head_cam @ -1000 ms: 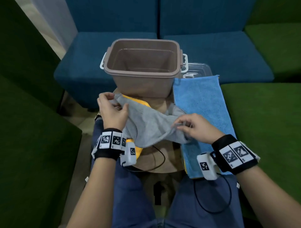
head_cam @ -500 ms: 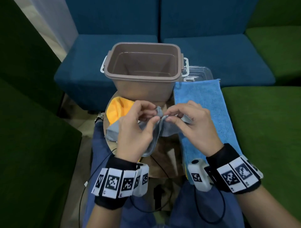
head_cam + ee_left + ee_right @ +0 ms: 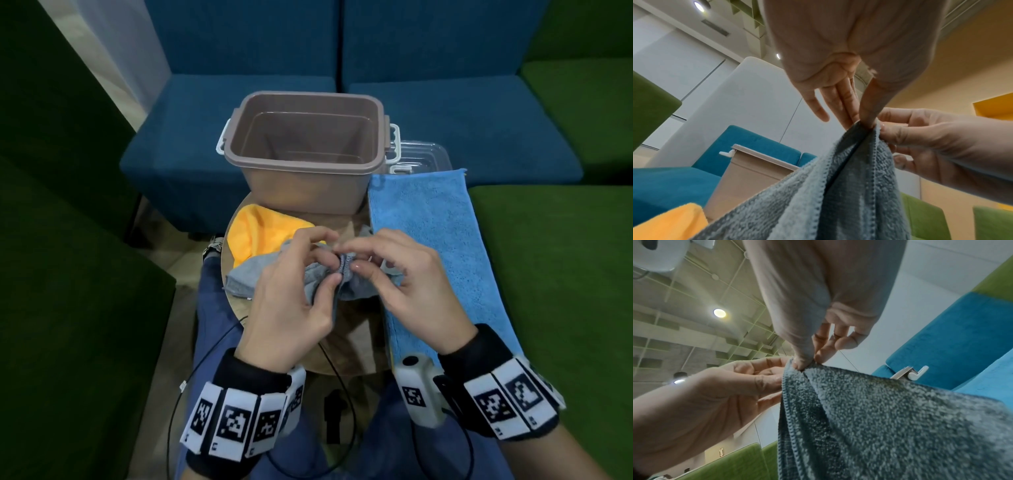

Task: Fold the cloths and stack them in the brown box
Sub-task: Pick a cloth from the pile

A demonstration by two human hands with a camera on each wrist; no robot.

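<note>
Both hands meet over a small round table [image 3: 346,346], pinching corners of a grey cloth [image 3: 246,277] together. My left hand [image 3: 330,274] pinches the hem between thumb and fingers, which the left wrist view shows as my left hand [image 3: 863,123] on the grey cloth [image 3: 838,194]. My right hand [image 3: 352,270] pinches the neighbouring corner, also seen as my right hand [image 3: 807,363] on the grey cloth [image 3: 890,418]. The cloth hangs doubled below the hands. The brown box [image 3: 308,192] stands empty behind. A yellow cloth [image 3: 260,233] lies at left, a blue cloth [image 3: 435,240] flat at right.
A clear plastic lid [image 3: 421,154] lies behind the blue cloth. Blue sofa seats [image 3: 462,113] stand beyond the box, green seats [image 3: 561,274] on both sides. Black cables [image 3: 335,373] hang by my knees under the table.
A second ago my hands held the grey cloth spread apart. They have come together at the middle, so the cloth's corners meet and it hangs folded in half.
</note>
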